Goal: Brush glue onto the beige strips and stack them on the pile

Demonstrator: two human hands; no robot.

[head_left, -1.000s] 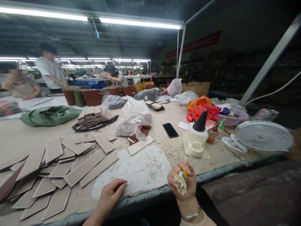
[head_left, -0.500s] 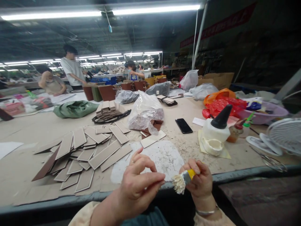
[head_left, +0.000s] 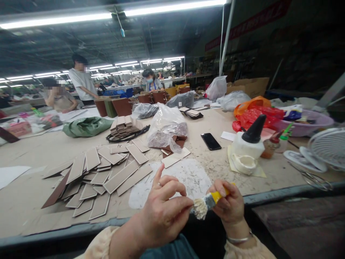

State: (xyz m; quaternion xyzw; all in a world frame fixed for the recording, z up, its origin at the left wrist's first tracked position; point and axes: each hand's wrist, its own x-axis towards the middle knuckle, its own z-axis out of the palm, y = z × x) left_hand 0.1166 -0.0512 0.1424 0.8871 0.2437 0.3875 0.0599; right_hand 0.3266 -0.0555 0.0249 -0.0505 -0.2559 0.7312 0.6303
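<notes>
A brush with a yellow handle, a grey metal band and pale, clumped bristles is held by my right hand, whose fingers wrap its handle. The bristles point left. My left hand has thumb and index finger pinched together at the left edge of the bristles; what lies between the fingertips, if anything, is too small to make out. Its other fingers are partly raised. Both hands are over the near table edge. Beyond them lies a stained white sheet, with a pale strip at its far edge.
Flat beige panels are heaped on the left. A phone and a white bottle with black cone cap stand beyond my right hand. Farther right are scissors and a fan. A plastic bag sits mid-table; people work behind.
My left hand's pinched fingertips have come to the bristles, where a gap was before. The brush has shifted slightly left and up. The view has shifted a little.
</notes>
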